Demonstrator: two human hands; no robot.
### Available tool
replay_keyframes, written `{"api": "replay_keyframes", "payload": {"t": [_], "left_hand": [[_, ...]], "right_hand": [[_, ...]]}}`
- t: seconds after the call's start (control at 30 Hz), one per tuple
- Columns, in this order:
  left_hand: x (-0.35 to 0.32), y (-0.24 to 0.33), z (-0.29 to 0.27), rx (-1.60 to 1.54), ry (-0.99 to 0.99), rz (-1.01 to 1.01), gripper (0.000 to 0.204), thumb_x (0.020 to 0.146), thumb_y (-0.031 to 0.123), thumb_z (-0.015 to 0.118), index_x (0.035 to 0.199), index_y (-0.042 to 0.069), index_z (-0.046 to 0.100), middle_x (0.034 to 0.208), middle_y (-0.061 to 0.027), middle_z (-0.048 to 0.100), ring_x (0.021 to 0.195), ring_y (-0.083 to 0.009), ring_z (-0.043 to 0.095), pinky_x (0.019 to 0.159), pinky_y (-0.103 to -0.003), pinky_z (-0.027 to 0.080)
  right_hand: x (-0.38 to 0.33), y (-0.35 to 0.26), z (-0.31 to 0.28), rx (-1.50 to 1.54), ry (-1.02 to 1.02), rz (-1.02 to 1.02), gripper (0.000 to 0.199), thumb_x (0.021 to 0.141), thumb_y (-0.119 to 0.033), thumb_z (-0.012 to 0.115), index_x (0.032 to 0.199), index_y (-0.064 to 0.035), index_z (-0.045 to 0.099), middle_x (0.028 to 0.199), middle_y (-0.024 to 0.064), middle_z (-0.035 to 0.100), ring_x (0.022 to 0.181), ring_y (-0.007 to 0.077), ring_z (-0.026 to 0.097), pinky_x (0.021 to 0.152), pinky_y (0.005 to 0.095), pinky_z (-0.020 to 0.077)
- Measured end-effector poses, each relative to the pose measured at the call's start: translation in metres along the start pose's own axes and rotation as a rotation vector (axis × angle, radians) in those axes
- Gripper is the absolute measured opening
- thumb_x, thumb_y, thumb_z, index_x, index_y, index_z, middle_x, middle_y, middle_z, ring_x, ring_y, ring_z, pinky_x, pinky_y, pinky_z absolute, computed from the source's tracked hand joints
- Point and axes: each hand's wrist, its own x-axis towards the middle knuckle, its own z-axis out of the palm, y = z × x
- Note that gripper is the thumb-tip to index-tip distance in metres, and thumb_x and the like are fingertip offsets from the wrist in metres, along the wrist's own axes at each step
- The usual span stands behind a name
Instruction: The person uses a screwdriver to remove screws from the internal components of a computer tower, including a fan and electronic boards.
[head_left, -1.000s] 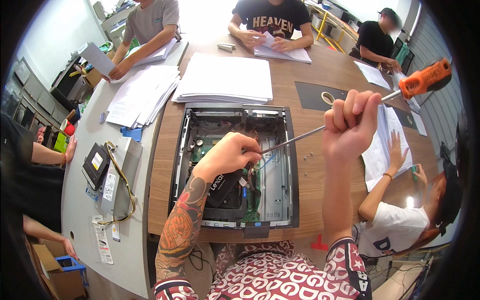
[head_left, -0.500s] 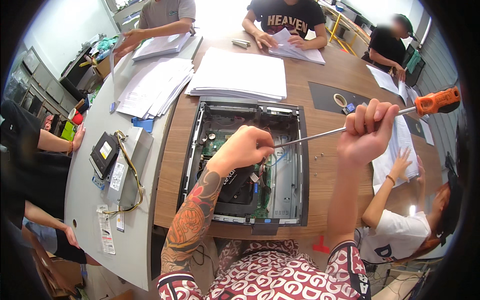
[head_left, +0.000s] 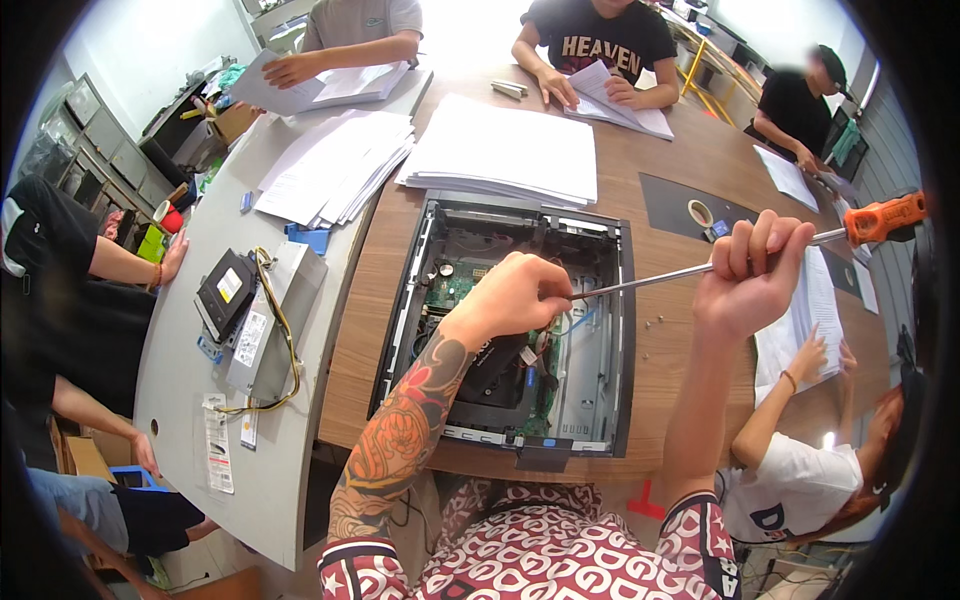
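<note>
An open desktop computer case (head_left: 627, 340), black with a green circuit board and cables inside, lies on the wooden table before me. My right hand (head_left: 752, 275) is wrapped round the metal shaft of a long screwdriver (head_left: 650, 279), close below its orange and black handle (head_left: 885, 218). The shaft slants down to the left, over the case. My left hand (head_left: 515, 292) is above the case's middle, thumb and fingers pinched at the screwdriver's tip. Any small part between those fingers is hidden. Below my left wrist sits a black drive unit (head_left: 488, 372) inside the case.
Paper stacks (head_left: 505, 150) lie behind the case. Several small screws (head_left: 648, 322) are scattered right of it, with a tape roll (head_left: 697, 212) farther back. On the grey table at left are a metal power supply (head_left: 277, 335) and a black drive (head_left: 228, 292). Other people handle papers around the tables.
The whole view has shifted, so the case and my hands appear farther right. Both hands keep their grip at the screwdriver. A person at the back left has lowered a sheet of paper.
</note>
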Motion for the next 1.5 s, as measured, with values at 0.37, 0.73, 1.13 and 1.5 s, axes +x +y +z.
{"api": "replay_keyframes", "payload": {"t": [0.37, 0.73, 1.13, 1.5], "left_hand": [[-0.002, -0.01, -0.011, 0.051, 0.011, -0.02, 0.017, 0.077, 0.008, 0.072, 0.093, 0.002, 0.073, 0.082, -0.0109, 0.073, 0.078, -0.0208, 0.069, 0.077, -0.033, 0.053], [0.007, -0.005, -0.016, 0.301, 0.108, 0.218, 0.011, 0.073, 0.005, 0.073, 0.084, 0.003, 0.073, 0.081, -0.0109, 0.069, 0.077, -0.0273, 0.067, 0.072, -0.035, 0.052], [0.015, 0.005, -0.02, 0.243, 0.058, 0.12, 0.048, 0.075, 0.006, 0.075, 0.122, 0.012, 0.066, 0.088, -0.0038, 0.07, 0.079, -0.016, 0.064, 0.073, -0.03, 0.05], [0.045, -0.033, -0.015, 0.376, 0.3, 0.003, 0.016, 0.081, 0.015, 0.072, 0.091, 0.003, 0.074, 0.077, -0.0129, 0.072, 0.066, -0.0225, 0.068, 0.066, -0.032, 0.053]], "right_hand": [[-0.018, -0.002, -0.037, -0.296, -0.237, -0.093, 0.037, 0.107, -0.031, 0.039, 0.082, -0.0049, 0.05, 0.072, 0.0046, 0.046, 0.064, 0.0171, 0.046, 0.063, 0.0329, 0.044], [-0.091, -0.076, -0.112, -0.739, -0.343, 0.178, 0.024, 0.099, -0.016, 0.057, 0.095, 0.006, 0.066, 0.082, 0.0132, 0.064, 0.068, 0.0201, 0.066, 0.061, 0.0314, 0.0553], [-0.196, -0.072, -0.108, -0.932, -0.324, 0.054, 0.016, 0.095, -0.011, 0.06, 0.096, 0.0034, 0.068, 0.091, 0.0183, 0.068, 0.081, 0.0259, 0.071, 0.071, 0.0332, 0.0579], [-0.148, -0.036, -0.142, -0.839, -0.152, -0.115, 0.026, 0.102, -0.019, 0.05, 0.096, 0.0045, 0.06, 0.09, 0.0195, 0.064, 0.078, 0.0246, 0.065, 0.069, 0.036, 0.0566]]}}
